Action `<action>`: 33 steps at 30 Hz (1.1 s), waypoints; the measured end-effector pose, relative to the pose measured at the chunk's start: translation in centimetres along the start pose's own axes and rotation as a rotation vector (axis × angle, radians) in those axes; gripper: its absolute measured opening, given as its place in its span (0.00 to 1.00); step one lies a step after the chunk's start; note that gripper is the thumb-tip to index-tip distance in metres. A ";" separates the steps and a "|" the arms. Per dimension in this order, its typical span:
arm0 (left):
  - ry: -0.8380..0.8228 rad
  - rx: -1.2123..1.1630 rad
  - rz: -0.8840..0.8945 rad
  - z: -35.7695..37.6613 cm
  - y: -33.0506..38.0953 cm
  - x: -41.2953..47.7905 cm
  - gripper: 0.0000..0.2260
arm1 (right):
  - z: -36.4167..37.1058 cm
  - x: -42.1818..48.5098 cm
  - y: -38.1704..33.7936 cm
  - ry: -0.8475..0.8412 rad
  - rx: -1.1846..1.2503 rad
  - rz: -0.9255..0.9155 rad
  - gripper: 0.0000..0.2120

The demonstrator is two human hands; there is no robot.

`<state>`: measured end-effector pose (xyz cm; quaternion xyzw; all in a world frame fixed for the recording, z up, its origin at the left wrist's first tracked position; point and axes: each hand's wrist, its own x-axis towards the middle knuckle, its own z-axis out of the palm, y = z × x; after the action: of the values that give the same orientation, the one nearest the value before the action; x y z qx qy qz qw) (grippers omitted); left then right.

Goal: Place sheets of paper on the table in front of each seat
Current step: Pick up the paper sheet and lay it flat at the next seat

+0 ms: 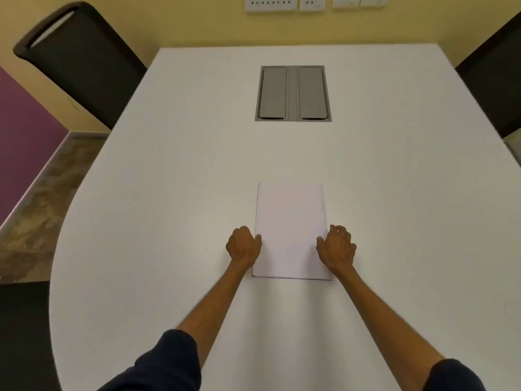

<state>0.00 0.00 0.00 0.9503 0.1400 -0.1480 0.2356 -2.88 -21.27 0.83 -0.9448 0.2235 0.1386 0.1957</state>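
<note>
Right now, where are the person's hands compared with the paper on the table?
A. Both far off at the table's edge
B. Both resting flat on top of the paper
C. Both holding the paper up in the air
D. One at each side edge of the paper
D: the left hand sits at the left edge of the stack of paper and the right hand at its right edge, while the stack lies flat on the white table.

this looks like an office meeting room. a long white desk with a rounded near end has a grey flap-lidded cable box set flush into its middle. dark high-backed chairs stand at its left and right sides. a row of white wall sockets runs along the yellow wall beyond the far end.
</note>
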 end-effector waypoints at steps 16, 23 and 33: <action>0.032 0.171 0.113 2.7 0.7 -0.7 0.13 | 2.4 -0.5 -0.7 0.063 -0.020 0.055 0.18; 0.047 0.222 0.117 3.0 1.2 -1.1 0.13 | 2.6 -0.5 -0.5 0.120 0.075 0.055 0.19; 0.140 0.092 0.017 2.6 1.1 -0.5 0.10 | 2.1 0.9 -0.6 0.183 0.270 0.197 0.09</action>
<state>-0.68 -2.31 -1.58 0.9692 0.1410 -0.0855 0.1827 -2.17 -20.26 -1.18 -0.8920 0.3485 0.0393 0.2850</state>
